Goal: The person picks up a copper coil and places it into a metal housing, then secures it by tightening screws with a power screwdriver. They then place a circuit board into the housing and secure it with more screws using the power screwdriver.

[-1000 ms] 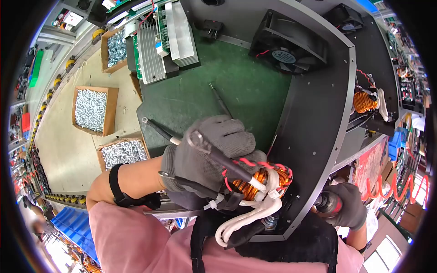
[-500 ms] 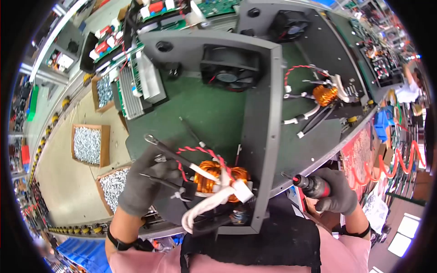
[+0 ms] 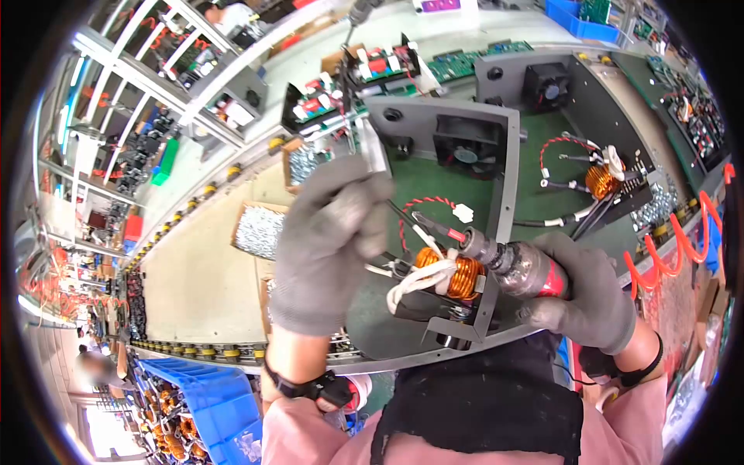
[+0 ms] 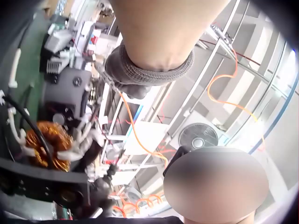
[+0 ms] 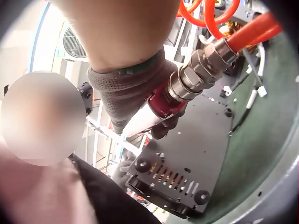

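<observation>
In the head view my gloved right hand (image 3: 585,291) grips an air screwdriver (image 3: 531,271), its red-sleeved bit (image 3: 446,231) pointing left above a copper coil (image 3: 457,275). The right wrist view shows the screwdriver's red and metal rear (image 5: 163,105) with the hose attached. My gloved left hand (image 3: 329,240) is raised left of the coil, fingers curled; I cannot tell whether it holds anything. White leads and a twisted red-black wire (image 3: 426,201) rise around the coil, which sits at the near end of a grey metal case (image 3: 508,178). A hanging tool (image 3: 347,93) overlaps the left hand's top.
A second case with a fan (image 3: 546,87) and coil (image 3: 601,182) stands to the right. Cardboard boxes of screws (image 3: 260,230) lie at left. A coiled orange hose (image 3: 682,248) hangs at right. A blue bin (image 3: 221,403) of coils stands below the bench.
My left hand has left the coil's leads and risen, further from the coil. The screwdriver in my right hand has come from outside the case's side panel to over the coil. The head view has shifted.
</observation>
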`<move>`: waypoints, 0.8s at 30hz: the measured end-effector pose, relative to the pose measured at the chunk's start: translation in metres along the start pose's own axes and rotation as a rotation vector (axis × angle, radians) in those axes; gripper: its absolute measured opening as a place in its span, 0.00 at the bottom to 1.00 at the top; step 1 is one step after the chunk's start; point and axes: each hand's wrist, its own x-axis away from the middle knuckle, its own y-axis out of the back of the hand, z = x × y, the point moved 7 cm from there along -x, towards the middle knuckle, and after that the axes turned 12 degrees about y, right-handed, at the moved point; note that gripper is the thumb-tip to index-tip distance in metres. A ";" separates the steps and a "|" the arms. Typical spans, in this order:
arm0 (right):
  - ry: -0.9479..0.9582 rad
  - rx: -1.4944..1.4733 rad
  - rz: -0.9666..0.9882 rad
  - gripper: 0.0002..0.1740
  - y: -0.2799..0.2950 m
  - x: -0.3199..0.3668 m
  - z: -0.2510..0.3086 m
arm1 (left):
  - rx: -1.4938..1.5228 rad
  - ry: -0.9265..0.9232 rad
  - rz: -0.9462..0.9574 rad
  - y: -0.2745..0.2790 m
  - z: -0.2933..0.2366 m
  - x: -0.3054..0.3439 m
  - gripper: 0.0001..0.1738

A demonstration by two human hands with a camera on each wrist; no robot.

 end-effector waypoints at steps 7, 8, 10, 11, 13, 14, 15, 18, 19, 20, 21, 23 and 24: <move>-0.031 0.074 -0.071 0.30 0.009 -0.001 0.005 | 0.112 0.090 0.087 -0.028 0.019 -0.035 0.15; -0.030 0.072 -0.081 0.30 0.010 0.000 0.004 | 0.122 0.097 0.030 -0.029 0.022 -0.035 0.15; -0.042 0.093 -0.082 0.30 0.013 0.002 0.001 | 0.092 0.081 0.008 -0.038 0.022 -0.033 0.16; -0.045 0.093 -0.086 0.30 0.014 0.002 0.001 | 0.070 0.064 -0.020 -0.039 0.022 -0.033 0.16; -0.082 0.113 -0.058 0.29 0.014 0.003 -0.001 | 0.015 0.013 -0.035 -0.043 0.022 -0.033 0.16; -0.083 0.110 -0.059 0.29 0.014 0.004 -0.005 | -0.040 -0.041 -0.053 -0.044 0.019 -0.032 0.16; -0.087 0.006 -0.057 0.29 0.011 0.005 -0.012 | -0.044 -0.037 -0.055 -0.046 0.022 -0.032 0.16; -0.067 -0.217 -0.096 0.29 0.003 0.009 -0.020 | 0.031 -0.066 -0.031 -0.052 0.027 -0.032 0.16; -0.037 -0.328 -0.135 0.30 0.002 0.011 -0.021 | 0.111 0.058 -0.015 -0.053 0.034 -0.035 0.16; -0.049 -0.343 -0.139 0.30 0.004 0.014 -0.025 | 0.191 0.186 0.000 -0.052 0.042 -0.036 0.15; -0.069 -0.365 -0.135 0.30 0.009 0.019 -0.029 | -0.258 0.044 0.044 -0.043 0.033 -0.035 0.19; -0.213 -0.557 -0.093 0.27 0.021 0.035 -0.037 | -0.941 0.138 -0.070 -0.027 0.014 -0.036 0.19; -0.230 -0.553 -0.129 0.28 0.030 0.044 -0.040 | -1.040 0.146 0.037 -0.038 0.014 -0.036 0.20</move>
